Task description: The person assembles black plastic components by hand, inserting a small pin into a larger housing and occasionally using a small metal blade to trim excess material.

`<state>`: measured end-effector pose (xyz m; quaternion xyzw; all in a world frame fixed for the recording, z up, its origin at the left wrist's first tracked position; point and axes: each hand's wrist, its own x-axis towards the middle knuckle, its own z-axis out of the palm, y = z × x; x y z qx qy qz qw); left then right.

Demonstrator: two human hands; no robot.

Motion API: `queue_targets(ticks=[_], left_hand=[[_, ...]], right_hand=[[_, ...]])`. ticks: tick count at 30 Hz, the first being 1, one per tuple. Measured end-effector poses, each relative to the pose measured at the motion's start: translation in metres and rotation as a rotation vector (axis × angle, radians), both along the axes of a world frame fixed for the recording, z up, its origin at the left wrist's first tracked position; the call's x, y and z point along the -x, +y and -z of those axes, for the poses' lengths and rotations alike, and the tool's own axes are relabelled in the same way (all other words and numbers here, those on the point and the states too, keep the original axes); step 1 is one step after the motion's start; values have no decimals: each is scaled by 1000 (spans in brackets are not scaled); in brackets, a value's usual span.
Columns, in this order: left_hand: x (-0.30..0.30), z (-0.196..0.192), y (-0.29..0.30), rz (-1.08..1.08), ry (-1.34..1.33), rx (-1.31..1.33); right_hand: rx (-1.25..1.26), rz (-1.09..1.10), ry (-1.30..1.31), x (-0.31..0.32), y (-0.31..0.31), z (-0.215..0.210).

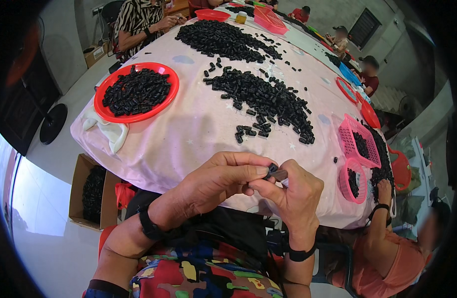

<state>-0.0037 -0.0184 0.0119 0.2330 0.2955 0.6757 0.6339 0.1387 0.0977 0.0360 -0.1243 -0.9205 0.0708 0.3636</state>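
My left hand (221, 175) pinches a small black plastic piece (272, 168) between thumb and fingers, just above the near edge of the table. Close against that piece, my right hand (297, 191) grips a short, flat, blade-like tool (280, 175); its handle is mostly hidden in the fingers. Both hands nearly touch at the fingertips. Beyond them a loose pile of black plastic pieces (263, 97) spreads over the pale pink tablecloth (189, 144). To the left, a round red tray (175, 94) holds many more such pieces.
A larger black pile (223, 39) lies farther back. Pink baskets (345, 136) stand at the right, near a co-worker's hand (384, 191). A cardboard box (112, 196) of black pieces is on the floor at left. A white cloth (117, 134) hangs by the red tray. Other people sit around the table.
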Motion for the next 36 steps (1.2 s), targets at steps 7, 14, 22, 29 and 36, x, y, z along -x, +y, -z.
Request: queue_targets(ticks=[7,14,22,29,36], left_hand=[[-2,-1,0,-26,1,22],[-1,1,0,-18,-11,10],[-2,2,1,-48,-5,17],[-3,0,1,-37,8,9],[-3,0,0,-46,-2,6]], right_hand=[[5,-5,-18,0,2,1],[15,-23,-20,0,3,1],[-11,-12,-82,0,2,0],[28,-44,-3,-2,6,2],[26,-28,-41,-1,7,3]])
